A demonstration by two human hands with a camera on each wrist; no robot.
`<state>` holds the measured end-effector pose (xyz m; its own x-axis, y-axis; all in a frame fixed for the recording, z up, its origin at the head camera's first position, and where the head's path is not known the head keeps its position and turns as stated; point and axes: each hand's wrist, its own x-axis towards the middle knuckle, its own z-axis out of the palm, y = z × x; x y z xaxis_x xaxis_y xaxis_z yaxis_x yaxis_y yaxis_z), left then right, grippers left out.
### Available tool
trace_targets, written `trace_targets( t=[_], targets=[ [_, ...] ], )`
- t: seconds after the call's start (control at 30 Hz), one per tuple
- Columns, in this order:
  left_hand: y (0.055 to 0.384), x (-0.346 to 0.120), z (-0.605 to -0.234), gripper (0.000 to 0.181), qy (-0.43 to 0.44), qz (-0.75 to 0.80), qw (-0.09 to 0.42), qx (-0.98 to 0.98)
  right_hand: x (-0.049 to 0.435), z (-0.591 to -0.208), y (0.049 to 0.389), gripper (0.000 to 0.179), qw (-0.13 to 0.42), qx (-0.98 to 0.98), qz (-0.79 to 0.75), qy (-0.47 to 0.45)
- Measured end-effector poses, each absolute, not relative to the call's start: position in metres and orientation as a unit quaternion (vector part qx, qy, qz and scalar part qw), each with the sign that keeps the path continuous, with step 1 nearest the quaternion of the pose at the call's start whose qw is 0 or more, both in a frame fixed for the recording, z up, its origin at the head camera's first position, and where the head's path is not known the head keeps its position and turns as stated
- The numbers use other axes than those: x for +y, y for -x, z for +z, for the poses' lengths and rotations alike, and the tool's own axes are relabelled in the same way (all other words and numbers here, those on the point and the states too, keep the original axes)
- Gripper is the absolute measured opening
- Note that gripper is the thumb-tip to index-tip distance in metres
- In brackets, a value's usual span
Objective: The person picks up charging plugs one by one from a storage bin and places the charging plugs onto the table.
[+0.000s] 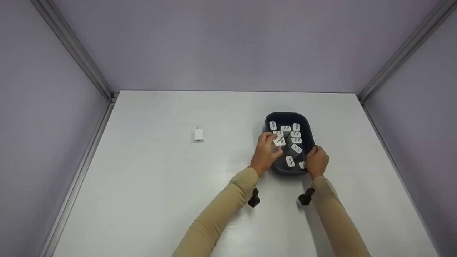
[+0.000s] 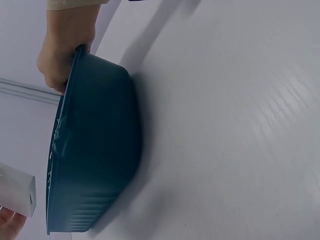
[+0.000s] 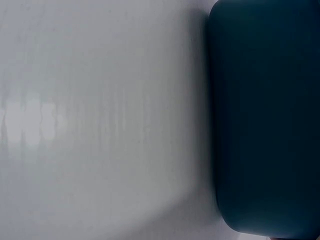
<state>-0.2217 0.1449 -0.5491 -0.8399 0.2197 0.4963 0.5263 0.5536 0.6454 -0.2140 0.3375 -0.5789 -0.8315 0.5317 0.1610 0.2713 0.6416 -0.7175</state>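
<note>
My left grip [image 1: 264, 154] is narrowed on one white charger [image 1: 280, 140], which I pinch between fingers and thumb above the dark basin [image 1: 285, 172], its prongs facing up towards my head. In the left wrist view it shows as a pale block just off the basin's rim, with fingertips [image 2: 9, 224] against its lower side. My right grip [image 1: 317, 161] is curled over the rim at the basin's near right corner, holding it.

Inside the basin, more white chargers [image 1: 296, 148] lie scattered over the bottom, most with prongs upward; one at the near right corner is partly hidden by my right grip. From the wrists the basin's outer wall looks deep blue-green, and it sits on the white desk [image 1: 160, 200]. Well apart from it, to the left, a lone charger [image 1: 199, 135] lies on the desk, prongs pointing to the far edge.

Tan sleeves [image 1: 217, 217] cover my forearms, and a small black device [image 1: 254, 200] shows at each wrist. Pale walls [image 1: 228, 46] stand behind and on both sides, with metal rails [image 1: 76, 50] at the corners.
</note>
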Motion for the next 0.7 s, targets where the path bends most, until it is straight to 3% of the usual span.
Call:
trace_targets(
  t=[0.3,0.7],
  targets=[
    [0.224,0.139,-0.553,0.037,0.212,-0.427,0.160,-0.865,0.338,-0.579,0.215,0.037,0.175,-0.887,0.358,0.233],
    [0.228,0.126,-0.561,0.036,0.180,-0.410,0.174,-0.877,0.337,-0.580,0.215,0.036,0.181,-0.888,0.356,0.230]
  ],
)
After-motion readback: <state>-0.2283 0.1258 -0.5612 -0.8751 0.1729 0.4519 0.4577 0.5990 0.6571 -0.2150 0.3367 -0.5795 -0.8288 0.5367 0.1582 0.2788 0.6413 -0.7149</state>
